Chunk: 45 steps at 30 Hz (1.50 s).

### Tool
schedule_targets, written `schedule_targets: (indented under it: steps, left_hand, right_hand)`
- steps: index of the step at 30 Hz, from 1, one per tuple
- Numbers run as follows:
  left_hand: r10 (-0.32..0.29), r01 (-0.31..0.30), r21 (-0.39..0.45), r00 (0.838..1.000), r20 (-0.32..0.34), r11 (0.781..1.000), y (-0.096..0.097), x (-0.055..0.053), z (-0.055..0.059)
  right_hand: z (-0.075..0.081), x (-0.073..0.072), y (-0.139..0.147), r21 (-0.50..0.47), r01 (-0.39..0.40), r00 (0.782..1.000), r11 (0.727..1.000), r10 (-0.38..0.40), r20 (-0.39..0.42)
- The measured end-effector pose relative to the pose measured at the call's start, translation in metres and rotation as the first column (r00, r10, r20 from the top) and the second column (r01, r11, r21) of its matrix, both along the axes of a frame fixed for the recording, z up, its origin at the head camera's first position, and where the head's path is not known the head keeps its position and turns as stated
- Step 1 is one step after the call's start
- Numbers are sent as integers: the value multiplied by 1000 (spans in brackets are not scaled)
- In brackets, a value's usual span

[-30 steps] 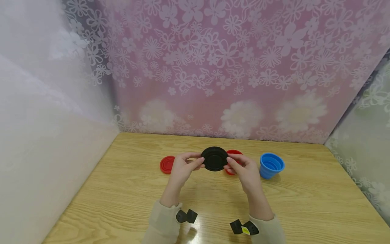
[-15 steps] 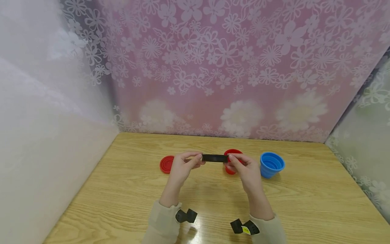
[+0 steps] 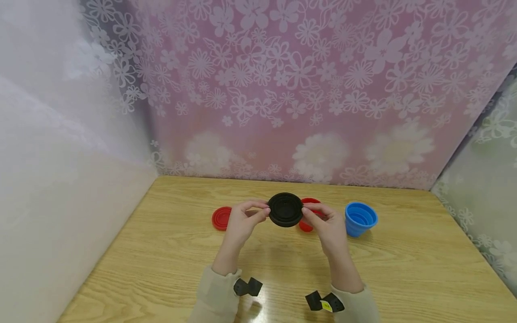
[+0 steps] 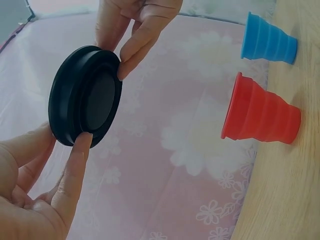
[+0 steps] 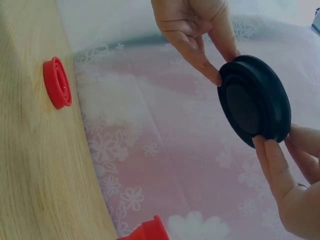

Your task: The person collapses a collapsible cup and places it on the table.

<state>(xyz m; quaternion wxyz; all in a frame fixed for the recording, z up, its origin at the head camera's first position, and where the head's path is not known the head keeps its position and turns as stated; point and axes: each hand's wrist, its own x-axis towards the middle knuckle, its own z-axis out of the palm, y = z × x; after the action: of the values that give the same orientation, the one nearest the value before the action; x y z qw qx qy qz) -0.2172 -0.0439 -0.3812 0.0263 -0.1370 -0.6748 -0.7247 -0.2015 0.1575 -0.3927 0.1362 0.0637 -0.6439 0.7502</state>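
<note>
Between my two hands is a black collapsible cup (image 3: 285, 210), folded flat into a ringed disc and held up above the table. My left hand (image 3: 242, 223) pinches its left rim between thumb and fingers. The opposite rim is pinched by my right hand (image 3: 329, 226). In the left wrist view the flattened black cup (image 4: 85, 97) shows its side and underside. Behind my right hand stands an expanded red collapsible cup (image 4: 260, 112), partly hidden in the head view. A flat red collapsed cup (image 3: 221, 218) lies just beyond my left hand.
An expanded blue collapsible cup (image 3: 359, 219) stands upright on the wooden table (image 3: 153, 269), right of my right hand. A pink flowered curtain (image 3: 282, 112) closes off the back, with pale sheets on both sides.
The black cup was tilted with its face showing, turned edge-on half a second ago, and now shows its ringed face again. Both hands keep their pinch and hardly shift.
</note>
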Motion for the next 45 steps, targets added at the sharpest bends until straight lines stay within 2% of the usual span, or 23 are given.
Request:
schedule_targets:
  steps: [4,5,6,8,11,13,15,19,24,25,28,31,32,35,39,42,45]
  left_hand:
    - [-5,5,-7,1000,10,1000,1,0,2]
    - [-7,7,-10,1000,12,1000,1,0,3]
    - [-9,9,-16,1000,10,1000,2,2,6]
    - [-12,12,-36,1000,4,999,2,5,11]
    - [-7,6,-84,1000,-14,996,3,12,20]
    - [-4,2,-111,1000,-19,994,4,14,22]
    - [-4,1,-127,1000,-23,992,4,16,23]
    - [-16,13,-126,1000,-24,992,5,17,22]
    - [-21,17,-136,999,-26,991,4,18,20]
    - [-19,15,-139,999,-28,990,4,18,20]
    - [-7,4,-150,1000,-24,989,3,17,21]
    - [13,-15,-161,1000,-10,987,2,15,20]
    - [18,-18,-163,1000,-2,987,2,15,20]
    - [35,-32,-177,999,11,984,1,12,19]
    - [42,-40,-207,999,5,978,-1,-4,1]
    - [43,-42,-234,999,0,971,-4,-16,-11]
    - [41,-35,-250,999,18,968,-8,-20,-15]
  right_hand:
    - [-47,-28,19,-22,-53,996,998,51,-77]
    - [-50,-30,21,-29,-56,995,998,54,-82]
    - [-54,-32,23,-4,-23,998,1000,22,-65]
    - [-37,-22,16,8,0,998,1000,1,-61]
    - [0,1,3,45,44,999,998,-44,-7]
    - [13,9,-1,69,56,998,996,-59,36]
    - [20,13,-3,87,66,993,994,-74,87]
    - [18,14,-2,106,76,991,991,-87,106]
    - [8,11,0,116,72,997,991,-75,24]
    - [2,8,2,91,52,999,995,-50,-18]
    - [1,6,1,90,51,998,995,-48,-39]
    - [3,4,-2,102,59,998,993,-60,10]
    - [9,7,-5,129,79,994,988,-88,59]
    - [12,4,-9,137,76,986,988,-94,136]
    - [10,-3,-11,149,64,976,987,-93,196]
    - [4,-9,-13,187,49,975,981,-88,205]
    - [-2,-15,-17,227,34,978,973,-79,193]
